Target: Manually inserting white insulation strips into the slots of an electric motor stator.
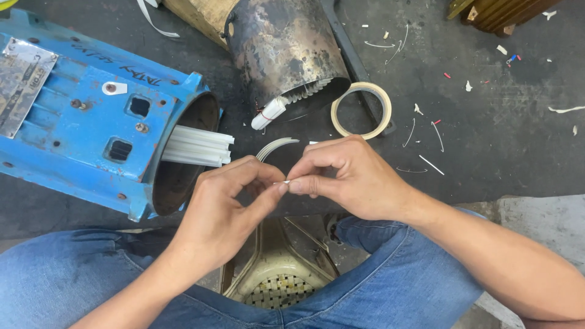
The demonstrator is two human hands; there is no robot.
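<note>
My left hand (228,204) and my right hand (347,180) meet in front of me, both pinching a small white strip (282,182) between thumb and forefinger. Just beyond my fingers a curved bundle of white strips (275,145) lies on the dark bench. To the left lies a blue motor housing (85,109) on its side, with several white insulation strips (198,146) sticking out of its open end.
A dark scorched metal cylinder (283,49) with a white sleeve (268,114) lies behind. A roll of beige tape (361,109) sits to its right. White scraps litter the bench (487,134). A woven stool (277,280) shows between my jeans-clad knees.
</note>
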